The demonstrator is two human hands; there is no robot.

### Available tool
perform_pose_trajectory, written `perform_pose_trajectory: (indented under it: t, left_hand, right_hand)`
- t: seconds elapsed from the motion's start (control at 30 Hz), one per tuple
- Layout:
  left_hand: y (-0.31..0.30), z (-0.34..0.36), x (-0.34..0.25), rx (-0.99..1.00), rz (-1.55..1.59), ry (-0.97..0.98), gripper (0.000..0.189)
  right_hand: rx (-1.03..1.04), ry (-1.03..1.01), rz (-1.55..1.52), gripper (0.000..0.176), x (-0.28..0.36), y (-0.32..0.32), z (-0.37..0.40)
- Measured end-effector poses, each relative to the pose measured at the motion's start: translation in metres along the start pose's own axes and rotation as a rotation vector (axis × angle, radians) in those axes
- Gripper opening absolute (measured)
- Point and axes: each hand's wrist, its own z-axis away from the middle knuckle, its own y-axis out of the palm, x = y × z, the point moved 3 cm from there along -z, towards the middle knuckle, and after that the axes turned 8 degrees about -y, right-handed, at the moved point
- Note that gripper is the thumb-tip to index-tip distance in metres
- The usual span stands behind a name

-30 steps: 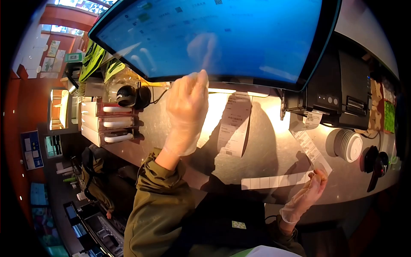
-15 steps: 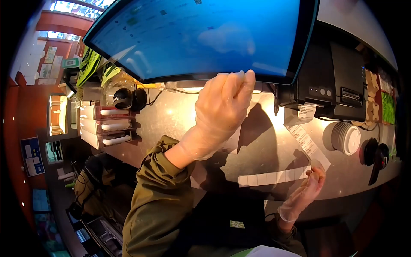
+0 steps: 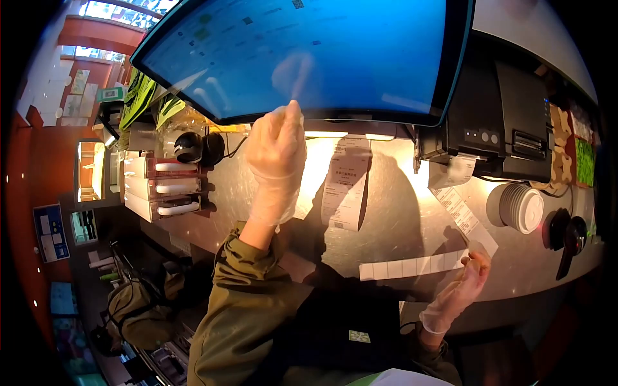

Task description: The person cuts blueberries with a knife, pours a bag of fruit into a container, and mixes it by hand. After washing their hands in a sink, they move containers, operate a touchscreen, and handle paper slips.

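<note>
My left hand (image 3: 277,161), in a clear glove, is curled with a fingertip raised at the lower edge of a blue touchscreen (image 3: 309,64). It holds nothing that I can see. My right hand (image 3: 458,286), also gloved, pinches a long strip of labels (image 3: 412,266) at its bend. From the fingers, one part of the strip lies toward the left and the other runs up toward the black printer (image 3: 476,122). A printed receipt (image 3: 346,186) lies on the metal counter (image 3: 399,212) between my hands.
Stacked cups with a white lid (image 3: 529,211) stand right of the labels, beside a black round device (image 3: 570,235). Containers with white handles (image 3: 174,186) and a black scanner-like device (image 3: 193,148) are at the left. Green packets (image 3: 138,96) lie behind them.
My left hand has moved left along the screen's lower edge, uncovering the receipt. My right hand stays in place with the label strip.
</note>
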Motion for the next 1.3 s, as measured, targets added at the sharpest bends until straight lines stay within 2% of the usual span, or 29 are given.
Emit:
perform_pose_trajectory:
  t: [0.13, 0.23, 0.3, 0.33, 0.47, 0.57, 0.87, 0.97, 1.17, 1.3]
  left_hand:
    - [-0.009, 0.005, -0.020, 0.021, 0.038, 0.037, 0.042]
    - [-0.010, 0.004, -0.045, 0.086, 0.109, 0.033, 0.031]
    - [-0.013, -0.008, -0.064, 0.073, 0.201, 0.102, 0.027]
    - [-0.008, -0.013, -0.072, 0.012, 0.220, 0.115, 0.028]
    - [0.000, -0.027, -0.093, -0.005, 0.228, 0.142, 0.029]
    - [0.007, -0.032, -0.098, -0.022, 0.196, 0.205, 0.028]
    - [0.002, -0.021, -0.103, 0.057, 0.240, 0.148, 0.029]
    - [0.001, -0.016, -0.098, 0.126, 0.127, 0.157, 0.028]
    - [0.006, -0.021, -0.094, 0.055, 0.236, 0.138, 0.027]
    - [0.015, -0.022, -0.093, 0.080, 0.193, 0.166, 0.027]
  right_hand:
    - [-0.025, -0.018, 0.009, 0.015, 0.004, 0.008, 0.000]
    - [-0.027, -0.028, 0.014, 0.015, 0.005, 0.008, -0.001]
    - [-0.015, -0.028, 0.003, 0.014, 0.004, 0.005, -0.001]
    - [-0.005, -0.024, -0.008, 0.014, 0.002, 0.002, -0.001]
    - [-0.040, -0.015, -0.005, 0.015, 0.002, -0.002, 0.000]
    - [-0.045, -0.013, -0.031, 0.016, -0.002, -0.009, -0.001]
    - [-0.072, -0.041, -0.041, 0.014, -0.003, -0.018, -0.004]
    - [-0.077, -0.029, -0.039, 0.014, -0.002, -0.016, -0.004]
    - [-0.046, 0.004, -0.016, 0.017, 0.000, -0.011, -0.004]
    - [-0.051, 0.000, 0.010, 0.016, -0.002, -0.011, -0.005]
